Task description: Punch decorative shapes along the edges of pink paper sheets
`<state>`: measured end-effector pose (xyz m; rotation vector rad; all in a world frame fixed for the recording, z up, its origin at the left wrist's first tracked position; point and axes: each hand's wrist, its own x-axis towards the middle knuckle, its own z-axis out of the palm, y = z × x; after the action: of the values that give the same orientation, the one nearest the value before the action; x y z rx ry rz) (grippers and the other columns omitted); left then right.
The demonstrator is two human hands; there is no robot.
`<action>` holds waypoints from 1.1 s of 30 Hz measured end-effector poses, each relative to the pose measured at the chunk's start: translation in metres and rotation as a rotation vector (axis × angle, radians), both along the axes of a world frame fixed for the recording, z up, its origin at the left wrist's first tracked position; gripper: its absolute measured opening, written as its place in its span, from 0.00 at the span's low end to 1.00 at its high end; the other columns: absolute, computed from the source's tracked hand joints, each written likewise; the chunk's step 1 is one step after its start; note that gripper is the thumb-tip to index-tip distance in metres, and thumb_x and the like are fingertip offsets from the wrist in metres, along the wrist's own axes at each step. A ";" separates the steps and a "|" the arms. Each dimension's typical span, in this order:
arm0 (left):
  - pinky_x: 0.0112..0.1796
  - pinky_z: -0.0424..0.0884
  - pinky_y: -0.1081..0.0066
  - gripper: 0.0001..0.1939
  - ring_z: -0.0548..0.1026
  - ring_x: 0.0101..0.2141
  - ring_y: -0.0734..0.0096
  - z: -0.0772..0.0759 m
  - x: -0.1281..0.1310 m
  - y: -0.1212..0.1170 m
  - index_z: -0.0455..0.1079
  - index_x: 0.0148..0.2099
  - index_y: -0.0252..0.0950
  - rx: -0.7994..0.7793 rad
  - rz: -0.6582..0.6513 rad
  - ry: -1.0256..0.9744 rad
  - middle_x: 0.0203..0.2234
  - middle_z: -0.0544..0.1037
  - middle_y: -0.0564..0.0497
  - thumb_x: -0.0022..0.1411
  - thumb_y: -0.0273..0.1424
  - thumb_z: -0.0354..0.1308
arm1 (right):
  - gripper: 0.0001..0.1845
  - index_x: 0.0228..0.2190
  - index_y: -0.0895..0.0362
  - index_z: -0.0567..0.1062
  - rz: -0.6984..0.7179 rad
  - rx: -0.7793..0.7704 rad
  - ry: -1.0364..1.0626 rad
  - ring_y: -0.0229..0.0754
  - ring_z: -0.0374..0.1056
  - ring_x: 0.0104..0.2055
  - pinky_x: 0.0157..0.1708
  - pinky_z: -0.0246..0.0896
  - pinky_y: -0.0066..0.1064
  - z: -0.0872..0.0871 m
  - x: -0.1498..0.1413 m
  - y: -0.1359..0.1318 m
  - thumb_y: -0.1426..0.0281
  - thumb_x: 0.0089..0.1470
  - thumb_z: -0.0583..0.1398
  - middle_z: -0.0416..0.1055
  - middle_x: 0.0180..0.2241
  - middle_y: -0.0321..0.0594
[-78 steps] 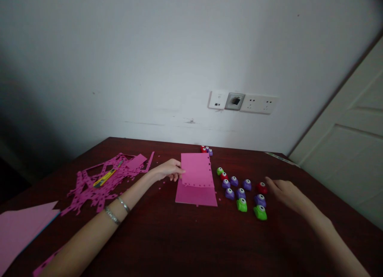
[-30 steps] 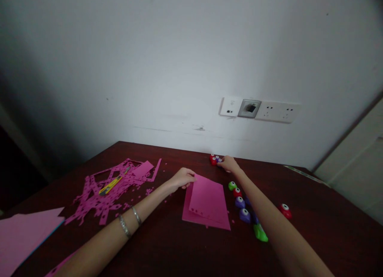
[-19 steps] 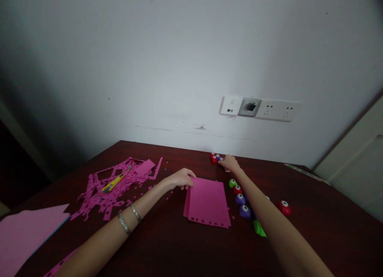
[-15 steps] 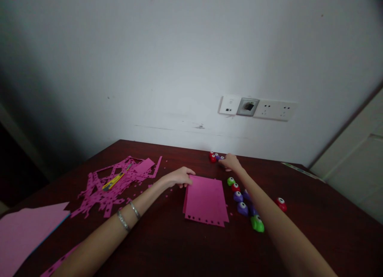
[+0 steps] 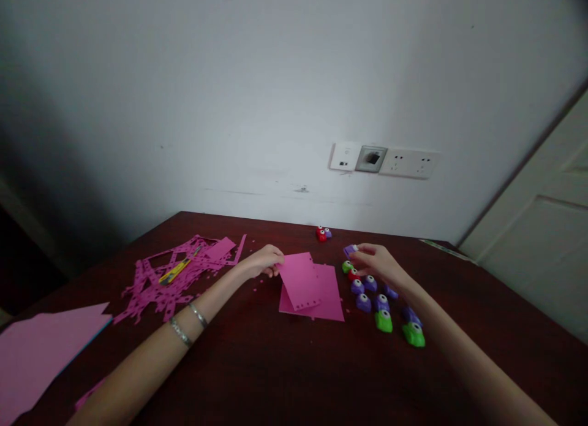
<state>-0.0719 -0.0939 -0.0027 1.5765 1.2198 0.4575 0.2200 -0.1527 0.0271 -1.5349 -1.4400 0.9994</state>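
My left hand [image 5: 265, 262] is closed on the top left corner of a pink paper sheet [image 5: 298, 282], which has small punched holes along two edges. That sheet tilts up over another pink sheet [image 5: 329, 291] lying on the table. My right hand [image 5: 379, 263] grips a small purple craft punch [image 5: 350, 250] between thumb and fingers. Just below that hand stand several eye-topped punches, among them a green punch [image 5: 383, 320], a purple punch [image 5: 363, 302] and a red punch [image 5: 353, 276].
Pink paper scraps [image 5: 151, 291] lie heaped at the left, with a yellow utility knife [image 5: 177, 271] on them. A stack of pink sheets [image 5: 46, 352] sits front left. Further punches [image 5: 321, 235] stand near the wall [image 5: 257, 107], which carries sockets [image 5: 408, 163].
My left hand has lifted and turned the top sheet. My right hand has come back from the far edge, now with a purple punch in it. The view has shifted slightly.
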 end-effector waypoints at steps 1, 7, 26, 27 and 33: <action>0.17 0.60 0.79 0.15 0.66 0.15 0.79 -0.002 -0.002 -0.001 0.69 0.39 0.28 -0.032 0.010 -0.041 0.15 0.69 0.54 0.47 0.24 0.51 | 0.12 0.32 0.59 0.72 0.018 0.000 0.072 0.37 0.69 0.28 0.24 0.68 0.25 0.001 -0.001 -0.010 0.66 0.44 0.61 0.73 0.31 0.42; 0.17 0.59 0.79 0.18 0.72 0.20 0.75 -0.002 -0.009 -0.008 0.70 0.43 0.30 -0.113 -0.043 0.003 0.26 0.75 0.46 0.49 0.31 0.56 | 0.12 0.30 0.59 0.74 0.024 -0.053 0.245 0.38 0.68 0.30 0.22 0.66 0.24 -0.006 -0.008 -0.051 0.67 0.40 0.64 0.71 0.28 0.40; 0.13 0.48 0.78 0.08 0.61 0.12 0.81 -0.005 -0.003 -0.008 0.63 0.23 0.34 -0.017 -0.189 0.067 0.11 0.63 0.57 0.47 0.33 0.57 | 0.15 0.27 0.60 0.78 -0.099 -0.003 0.099 0.44 0.73 0.30 0.28 0.70 0.32 -0.023 -0.009 -0.077 0.64 0.34 0.66 0.76 0.26 0.43; 0.13 0.47 0.78 0.08 0.61 0.12 0.81 -0.005 -0.003 -0.008 0.63 0.24 0.34 -0.025 -0.181 0.054 0.11 0.63 0.57 0.47 0.34 0.57 | 0.15 0.27 0.60 0.78 -0.109 0.003 0.084 0.45 0.73 0.29 0.26 0.70 0.31 -0.021 -0.009 -0.078 0.64 0.34 0.66 0.76 0.26 0.43; 0.15 0.47 0.76 0.10 0.59 0.11 0.81 -0.007 -0.005 -0.004 0.62 0.28 0.35 -0.063 -0.074 -0.073 0.10 0.62 0.58 0.50 0.36 0.57 | 0.16 0.26 0.60 0.77 -0.110 0.014 0.006 0.44 0.73 0.28 0.26 0.69 0.30 -0.020 -0.010 -0.081 0.60 0.36 0.65 0.76 0.25 0.42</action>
<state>-0.0768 -0.0976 -0.0100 1.5324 1.1067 0.4221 0.2101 -0.2335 0.0068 -1.5812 -1.3405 0.9259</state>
